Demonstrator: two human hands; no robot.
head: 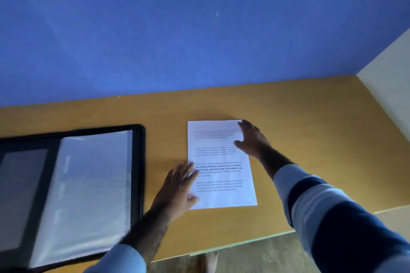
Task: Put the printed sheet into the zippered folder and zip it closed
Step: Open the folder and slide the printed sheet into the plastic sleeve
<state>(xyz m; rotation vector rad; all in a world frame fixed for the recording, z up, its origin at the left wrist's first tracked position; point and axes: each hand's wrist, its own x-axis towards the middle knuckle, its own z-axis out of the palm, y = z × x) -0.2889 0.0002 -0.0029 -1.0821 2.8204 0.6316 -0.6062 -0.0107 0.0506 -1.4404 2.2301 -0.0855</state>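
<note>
A white printed sheet (219,162) with several blocks of text lies flat on the wooden desk. My left hand (179,188) rests with spread fingers on the sheet's left edge, thumb near the lower left corner. My right hand (250,137) lies open on the sheet's upper right corner. Neither hand has lifted the paper. The black zippered folder (138,162) lies open at the left, showing clear plastic sleeves (88,190) on its right half and a dark pocket on its left half.
The yellow-brown desk (299,128) runs against a blue wall (177,29). A pale side panel (390,86) closes off the right. The desk's front edge runs diagonally at lower right, with the floor and a bare foot (210,261) below it.
</note>
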